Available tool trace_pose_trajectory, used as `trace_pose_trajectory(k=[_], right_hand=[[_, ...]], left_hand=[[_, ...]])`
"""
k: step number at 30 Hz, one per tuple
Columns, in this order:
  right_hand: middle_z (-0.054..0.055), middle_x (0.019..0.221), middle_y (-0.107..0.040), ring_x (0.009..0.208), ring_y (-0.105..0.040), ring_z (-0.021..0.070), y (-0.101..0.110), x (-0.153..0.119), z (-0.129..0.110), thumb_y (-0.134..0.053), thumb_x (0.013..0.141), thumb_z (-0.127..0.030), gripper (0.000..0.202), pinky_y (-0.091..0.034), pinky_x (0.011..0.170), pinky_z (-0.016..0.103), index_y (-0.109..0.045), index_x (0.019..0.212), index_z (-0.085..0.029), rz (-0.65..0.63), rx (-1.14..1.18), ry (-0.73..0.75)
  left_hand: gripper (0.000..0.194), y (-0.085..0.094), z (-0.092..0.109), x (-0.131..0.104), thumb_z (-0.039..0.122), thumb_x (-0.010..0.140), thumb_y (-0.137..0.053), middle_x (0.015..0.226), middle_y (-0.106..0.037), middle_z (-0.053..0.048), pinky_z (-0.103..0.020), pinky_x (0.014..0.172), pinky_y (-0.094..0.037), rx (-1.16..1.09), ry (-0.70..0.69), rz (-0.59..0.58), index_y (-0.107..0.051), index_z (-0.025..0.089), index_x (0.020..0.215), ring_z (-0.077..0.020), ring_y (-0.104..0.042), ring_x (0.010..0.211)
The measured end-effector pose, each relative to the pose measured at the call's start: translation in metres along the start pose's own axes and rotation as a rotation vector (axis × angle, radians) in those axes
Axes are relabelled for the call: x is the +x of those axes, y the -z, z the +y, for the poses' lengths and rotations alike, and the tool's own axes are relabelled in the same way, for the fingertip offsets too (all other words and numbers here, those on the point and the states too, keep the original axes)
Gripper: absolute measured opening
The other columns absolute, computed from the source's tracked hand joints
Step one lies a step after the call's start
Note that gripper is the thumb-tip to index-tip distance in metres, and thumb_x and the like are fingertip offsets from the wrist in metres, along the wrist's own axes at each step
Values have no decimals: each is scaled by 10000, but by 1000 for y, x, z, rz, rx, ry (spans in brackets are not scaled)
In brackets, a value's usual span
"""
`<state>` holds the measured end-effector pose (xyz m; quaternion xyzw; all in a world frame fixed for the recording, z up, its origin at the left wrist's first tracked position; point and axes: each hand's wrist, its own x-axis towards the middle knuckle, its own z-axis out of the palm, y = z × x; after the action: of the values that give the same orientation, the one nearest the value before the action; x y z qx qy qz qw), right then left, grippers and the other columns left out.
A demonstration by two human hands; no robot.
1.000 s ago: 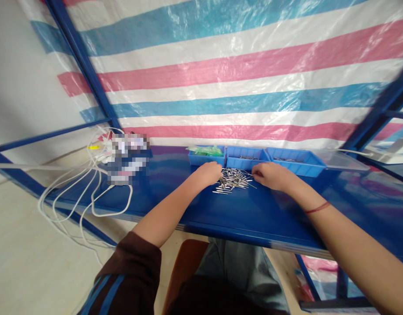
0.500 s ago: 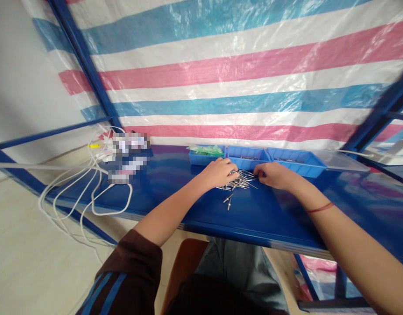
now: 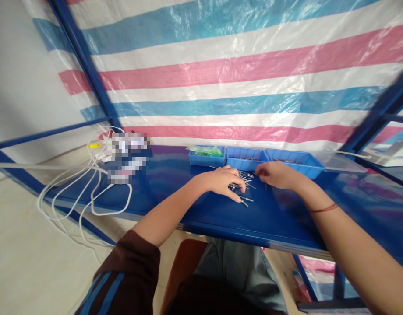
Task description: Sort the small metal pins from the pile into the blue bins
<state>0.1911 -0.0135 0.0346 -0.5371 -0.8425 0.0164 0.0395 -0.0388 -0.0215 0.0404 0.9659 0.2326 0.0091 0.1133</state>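
My left hand (image 3: pixel 221 180) lies over a small pile of silvery metal rivets (image 3: pixel 245 177) on the blue tabletop, covering part of it. Its thumb and fingers are apart, with some rivets showing between them. Two loose rivets (image 3: pixel 246 200) lie by the thumb tip. To the right of the pile, my right hand (image 3: pixel 276 174) is closed in a pinch in front of the blue bins; what its fingertips hold, if anything, is hidden. The middle blue bin (image 3: pixel 245 164) and the right blue bin (image 3: pixel 305 168) each have thin metal pieces inside.
A left blue bin (image 3: pixel 206 161) contains green plastic packaging. Beside the right bin lies a clear plastic sheet (image 3: pixel 348 162). White cables (image 3: pixel 96 192) loop over the table's left end, near blurred items (image 3: pixel 129 155). A striped tarp (image 3: pixel 221 87) hangs behind, between blue metal posts (image 3: pixel 86 65).
My left hand has moved right and nearer, its thumb now spread away from the fingers. The two loose rivets have shifted right. My right hand has barely moved.
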Motion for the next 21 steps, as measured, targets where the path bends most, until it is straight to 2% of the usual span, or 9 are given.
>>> trace_pose_trajectory(k=[3,5,9,11,16,19,21], right_hand=[[61,790,-698,719,-636,187,0,0,-1,-493,725,-115,211,-453,678,266,-671,831,-157,27,63,12],[60,791,-693,713,-629,187,0,0,-4,-500,714,-127,204,-462,682,278,-674,816,-159,105,140,38],[60,864,-696,780,-634,192,2,0,-19,-503,766,-222,213,-488,713,294,-692,852,-174,319,436,121],[54,906,-705,824,-638,195,2,0,-27,-514,795,-292,220,-497,745,307,-700,851,-189,368,595,141],[54,845,-708,699,-635,175,0,1,-34,-632,746,-472,310,-537,699,342,-698,855,-190,381,930,71],[46,822,-704,725,-651,175,-1,1,-37,-706,669,-528,369,-553,753,359,-689,829,-195,387,1121,28],[41,814,-702,759,-661,177,0,1,-40,-739,635,-526,376,-551,793,361,-682,807,-197,375,1203,20]], left_hand=[[235,-6,0,7,431,806,-617,996,-579,-36,-307,938,-300,-9,-63,25,-667,236,927,-200,-473,1031],[234,-9,1,9,426,805,-621,972,-591,-37,-306,919,-318,-8,-58,96,-663,226,919,-194,-494,984],[278,-14,3,15,432,804,-613,898,-596,-34,-289,823,-389,-98,19,428,-611,194,947,-169,-528,857],[233,-17,3,19,386,833,-584,840,-601,-18,-267,759,-415,-228,62,594,-576,179,939,-140,-546,778],[195,-21,0,27,314,836,-587,759,-611,3,-248,658,-439,-537,174,860,-525,173,956,-101,-548,636],[235,-20,-2,30,294,826,-604,793,-635,-17,-261,671,-456,-662,209,938,-520,165,1003,-103,-566,645],[165,-19,-2,30,272,832,-594,831,-646,-32,-264,706,-465,-704,173,953,-552,159,944,-108,-587,702]])
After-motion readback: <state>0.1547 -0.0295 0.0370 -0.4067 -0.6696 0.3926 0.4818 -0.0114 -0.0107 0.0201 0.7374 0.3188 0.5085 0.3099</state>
